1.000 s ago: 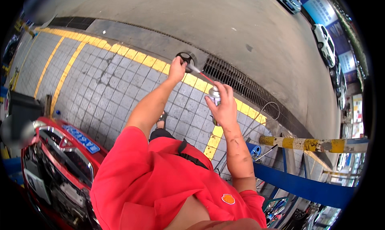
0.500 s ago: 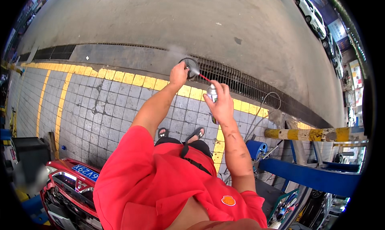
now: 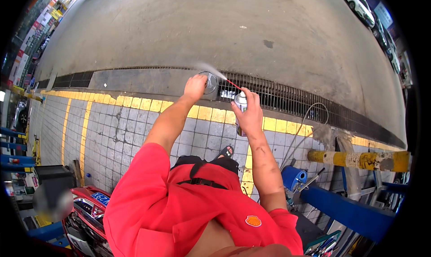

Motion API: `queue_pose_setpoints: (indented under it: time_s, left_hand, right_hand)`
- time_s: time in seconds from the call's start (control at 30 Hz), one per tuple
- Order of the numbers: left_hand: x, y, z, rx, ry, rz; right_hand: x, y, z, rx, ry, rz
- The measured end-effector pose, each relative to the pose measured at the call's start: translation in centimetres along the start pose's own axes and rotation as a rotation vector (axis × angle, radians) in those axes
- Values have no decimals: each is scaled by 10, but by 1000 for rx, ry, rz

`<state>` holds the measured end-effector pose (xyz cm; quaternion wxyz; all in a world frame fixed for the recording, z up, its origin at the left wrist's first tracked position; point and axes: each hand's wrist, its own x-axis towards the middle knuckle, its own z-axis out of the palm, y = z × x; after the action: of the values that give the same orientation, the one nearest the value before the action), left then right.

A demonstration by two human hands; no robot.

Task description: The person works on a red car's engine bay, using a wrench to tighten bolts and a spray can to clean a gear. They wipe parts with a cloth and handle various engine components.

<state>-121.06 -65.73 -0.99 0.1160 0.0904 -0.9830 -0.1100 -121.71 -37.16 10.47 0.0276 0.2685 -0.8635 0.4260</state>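
Note:
My left hand grips the near-left edge of a round, shallow, dish-like part, grey and shiny, held out over the floor drain. Its exact kind cannot be made out. My right hand is wrapped round an upright aerosol spray can, with a finger on top at the nozzle. A thin red straw points from the can toward the round part. From its tip a white jet of spray streams away to the left, across the part's far edge.
Below my hands runs a dark drain grate, bordered by yellow tiles. To the right are a yellow-and-white post, a looped hose, a blue cylinder and a blue beam. A red car front stands lower left.
The round part has tilted and shifted slightly left, away from the can. The spray, earlier striking its face, now shows as a longer white plume past its far edge. The view has shifted.

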Motion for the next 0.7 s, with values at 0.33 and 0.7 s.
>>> queue_pose_setpoints:
  time_s: [0.33,0.7]
  left_hand:
    - [86,24,93,-975,32,-501]
    - [148,83,89,-2104,-93,-878]
  right_hand:
    - [27,58,-68,95,43,25]
    - [30,34,-76,-21,30,-22]
